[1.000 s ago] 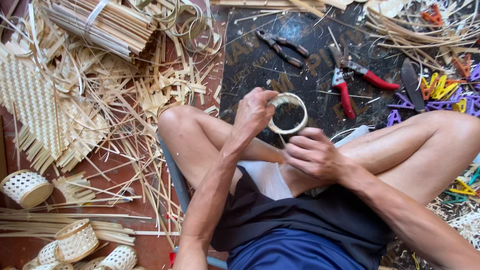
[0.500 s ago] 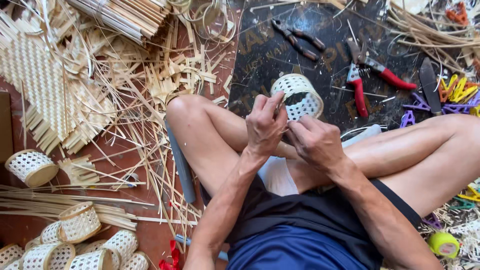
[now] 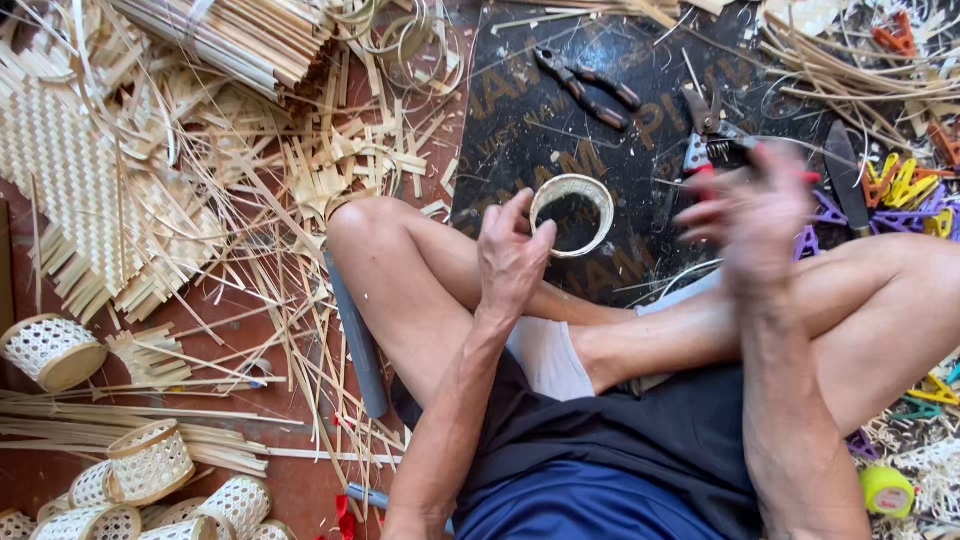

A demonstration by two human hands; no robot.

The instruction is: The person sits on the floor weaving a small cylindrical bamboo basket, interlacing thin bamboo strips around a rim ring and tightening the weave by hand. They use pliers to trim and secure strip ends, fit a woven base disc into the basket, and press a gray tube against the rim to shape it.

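I sit cross-legged on the floor. My left hand [image 3: 512, 255] grips a small round woven bamboo basket ring [image 3: 573, 213] by its near rim, holding it above my knees over a black mat [image 3: 560, 110]. My right hand [image 3: 755, 215] is blurred with motion, fingers apart, holding nothing, raised to the right of the ring and just below the red-handled pruning shears [image 3: 715, 140].
Dark pliers [image 3: 588, 85] lie on the mat. A knife [image 3: 845, 180] and coloured plastic clips [image 3: 905, 185] lie at right. Bamboo strips and a woven sheet [image 3: 70, 190] cover the left floor. Small finished baskets [image 3: 150, 460] stand at lower left. A yellow-green tape roll [image 3: 885, 490] sits lower right.
My right hand has let go of the ring and swung off to the right. The left hand alone holds the ring, turned so its opening faces up.
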